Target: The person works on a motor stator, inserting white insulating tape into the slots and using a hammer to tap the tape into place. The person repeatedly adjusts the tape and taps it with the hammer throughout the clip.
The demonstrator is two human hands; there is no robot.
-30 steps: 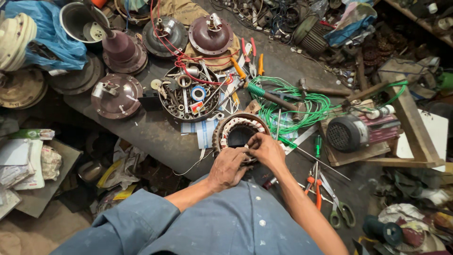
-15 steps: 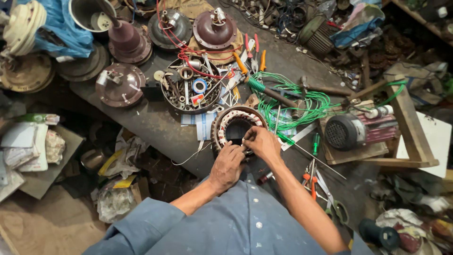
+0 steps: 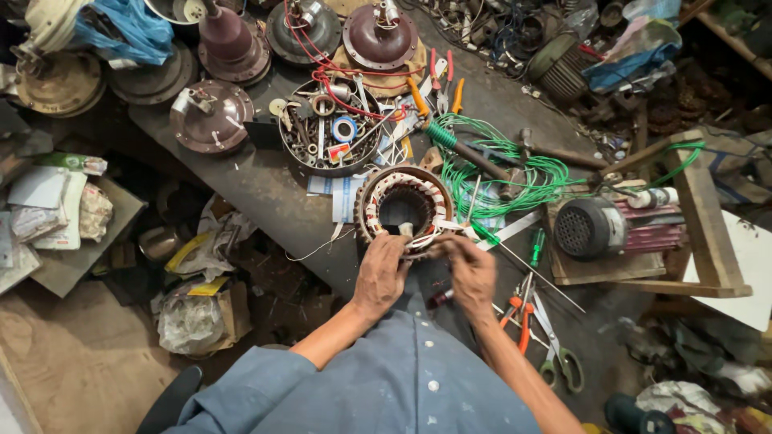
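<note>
— What has changed since half a second ago?

— The right hand (image 3: 473, 269) has slid from the top of the motor winding ring (image 3: 404, 208) down to its near right edge; the left hand (image 3: 380, 273) stays at the near rim.

— And from the head camera, how do the fingers stand?

— The left fingers (image 3: 394, 243) are curled and pressed on the ring's near rim beside a small pale strip. The right fingers (image 3: 447, 243) are pressed together in a pinch just beside the rim; what they pinch is too small to tell.

— Where does the ring lie?

— Flat on the dark surface (image 3: 265, 189), near its front edge, just in front of the person.

— What lies about it?

— Far-left of it, a round tray of small parts (image 3: 330, 128). To the right, a coil of green wire (image 3: 515, 173) and a green screwdriver (image 3: 537, 245). Near right, orange pliers (image 3: 521, 317) and scissors (image 3: 555, 354).
</note>
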